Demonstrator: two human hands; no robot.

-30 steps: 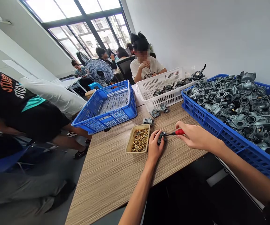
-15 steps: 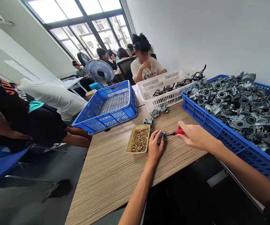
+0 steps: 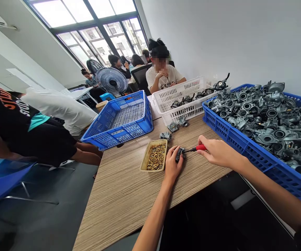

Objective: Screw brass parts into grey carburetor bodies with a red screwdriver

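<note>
My left hand (image 3: 173,163) is closed around a small grey metal carburetor (image 3: 181,153), pressing it against the wooden tabletop; the fingers hide much of it. In my right hand (image 3: 214,150) is a screwdriver (image 3: 200,147) with a red handle, its shaft lying almost level and its tip meeting the carburetor's right side. Just left of my left hand stands a shallow cream tray (image 3: 143,164) full of small brass-coloured jets (image 3: 156,157). Several more carburetor bodies (image 3: 165,136) lie on the table beyond the tray.
A blue crate (image 3: 234,137) heaped with carburetors fills the right side. Behind sit a white basket (image 3: 163,108) holding assembled ones and a blue crate (image 3: 113,134) at the table's left edge. A co-worker (image 3: 163,71) sits opposite; another person (image 3: 35,129) stands at left.
Both my hands, the carburetor and the screwdriver look almost unmoved. The person at the left has shifted slightly, showing more of the blue chair.
</note>
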